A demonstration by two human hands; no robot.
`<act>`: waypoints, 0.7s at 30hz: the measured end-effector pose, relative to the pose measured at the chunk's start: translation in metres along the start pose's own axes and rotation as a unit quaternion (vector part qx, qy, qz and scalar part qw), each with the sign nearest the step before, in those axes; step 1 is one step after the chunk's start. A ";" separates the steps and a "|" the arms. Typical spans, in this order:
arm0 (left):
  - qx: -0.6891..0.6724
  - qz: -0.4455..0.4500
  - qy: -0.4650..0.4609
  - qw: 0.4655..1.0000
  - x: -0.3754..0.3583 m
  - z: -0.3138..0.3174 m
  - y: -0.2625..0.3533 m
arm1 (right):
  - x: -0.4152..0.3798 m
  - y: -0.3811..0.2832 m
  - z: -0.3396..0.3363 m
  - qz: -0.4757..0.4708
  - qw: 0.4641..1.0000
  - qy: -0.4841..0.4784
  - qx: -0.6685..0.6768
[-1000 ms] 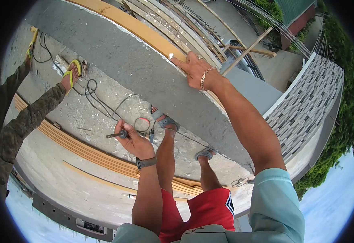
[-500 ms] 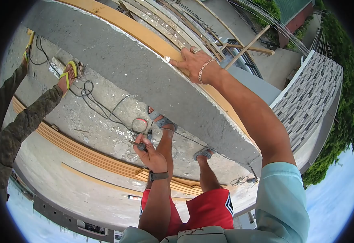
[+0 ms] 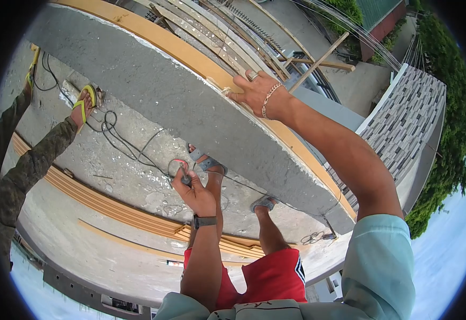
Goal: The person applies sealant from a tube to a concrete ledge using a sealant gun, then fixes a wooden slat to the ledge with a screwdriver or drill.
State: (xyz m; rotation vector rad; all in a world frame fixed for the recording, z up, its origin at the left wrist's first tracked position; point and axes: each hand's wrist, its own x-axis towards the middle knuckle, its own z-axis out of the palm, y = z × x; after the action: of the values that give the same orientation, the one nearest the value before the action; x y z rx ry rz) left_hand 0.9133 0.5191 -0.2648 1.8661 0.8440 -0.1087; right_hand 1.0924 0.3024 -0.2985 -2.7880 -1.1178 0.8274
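My right hand [image 3: 262,96], with a ring and a chain bracelet, rests on the tan board [image 3: 190,49] along the top of the grey cement ledge [image 3: 137,69]. Its fingers are apart, and the index fingertip is at the board's near edge. A thin whitish smear [image 3: 225,91] lies at that fingertip. Lower down, my left hand [image 3: 196,196], wearing a dark watch, is closed around a small tool [image 3: 185,177] with a dark grip and a thin metal shaft pointing up. The palm and fingers hide part of it.
Black cables [image 3: 123,140] coil over the rough concrete floor near my sandalled feet. At left stands another person in camouflage trousers [image 3: 41,146] and yellow flip-flops. Long tan planks [image 3: 105,189] lie along the wall behind me. Timber lengths [image 3: 211,34] lie beyond the ledge.
The white dab at my right index fingertip now shows as a thinner, spread smear. My left hand has turned the tool's shaft more upright. The whole view has shifted slightly.
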 end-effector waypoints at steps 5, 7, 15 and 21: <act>0.024 -0.011 -0.009 1.000 0.002 0.005 0.009 | -0.017 -0.001 0.004 -0.005 1.000 -0.023 0.005; 0.013 -0.002 -0.009 1.000 0.004 0.005 0.008 | -0.023 0.001 0.008 -0.019 1.000 0.002 0.022; 0.020 0.018 -0.016 1.000 0.007 0.008 0.012 | -0.007 0.012 -0.011 0.057 0.970 0.145 0.188; 0.020 0.010 -0.008 1.000 0.013 0.005 0.014 | 0.026 0.004 -0.010 0.072 0.971 0.092 0.209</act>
State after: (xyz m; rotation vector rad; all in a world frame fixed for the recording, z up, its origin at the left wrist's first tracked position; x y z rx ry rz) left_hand 0.9328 0.5183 -0.2625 1.9075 0.8174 -0.1288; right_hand 1.1153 0.3177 -0.3031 -2.5420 -0.6305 0.6986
